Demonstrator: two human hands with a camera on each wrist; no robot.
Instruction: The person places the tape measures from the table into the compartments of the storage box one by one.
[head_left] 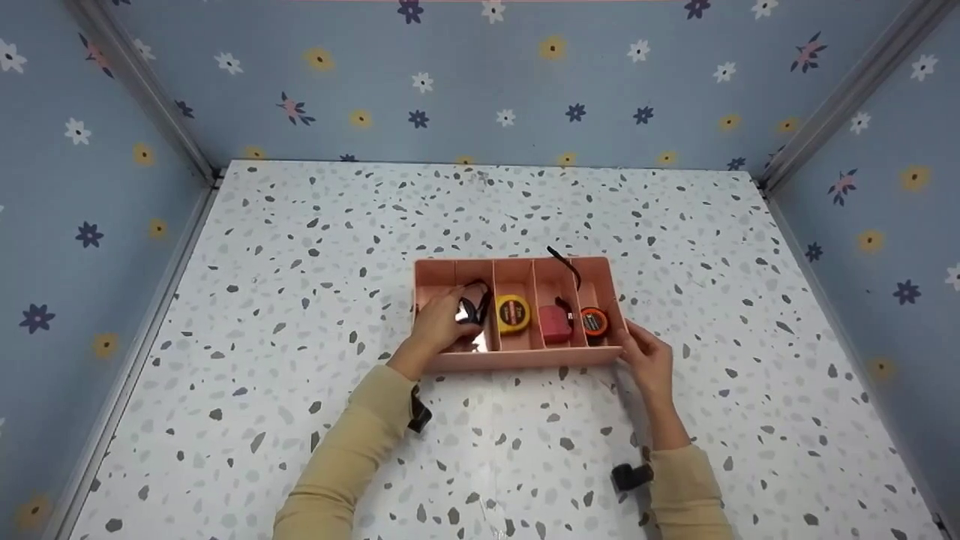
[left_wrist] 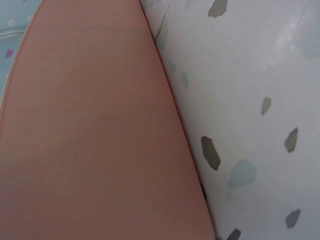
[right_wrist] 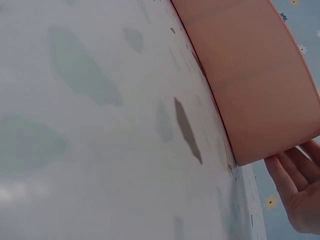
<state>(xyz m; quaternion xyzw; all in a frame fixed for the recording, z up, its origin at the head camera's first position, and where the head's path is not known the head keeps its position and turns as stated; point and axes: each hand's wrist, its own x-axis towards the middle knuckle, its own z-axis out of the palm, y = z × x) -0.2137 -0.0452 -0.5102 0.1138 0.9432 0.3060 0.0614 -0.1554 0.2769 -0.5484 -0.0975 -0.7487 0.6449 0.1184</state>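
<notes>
A pink divided box (head_left: 517,360) stands on the speckled table. Inside its left part, my left hand (head_left: 435,324) pinches a black-and-silver tape measure (head_left: 466,309) with a black strap; the fingers partly cover it. Beside it, separate compartments hold a yellow tape measure (head_left: 514,313), a red tape measure (head_left: 556,324) and an orange-and-black tape measure (head_left: 595,322). My right hand (head_left: 651,361) touches the box's right end near the front corner. From the right wrist, its fingers (right_wrist: 282,180) look fairly straight against that end wall. The left wrist view shows only the box's outer wall (left_wrist: 100,120) and table.
The speckled white table (head_left: 300,225) extends around the box. A black strap (head_left: 564,264) sticks up over the back rim at the right. Blue flowered panels (head_left: 480,82) enclose the back and both sides, with metal posts (head_left: 142,82) at the corners.
</notes>
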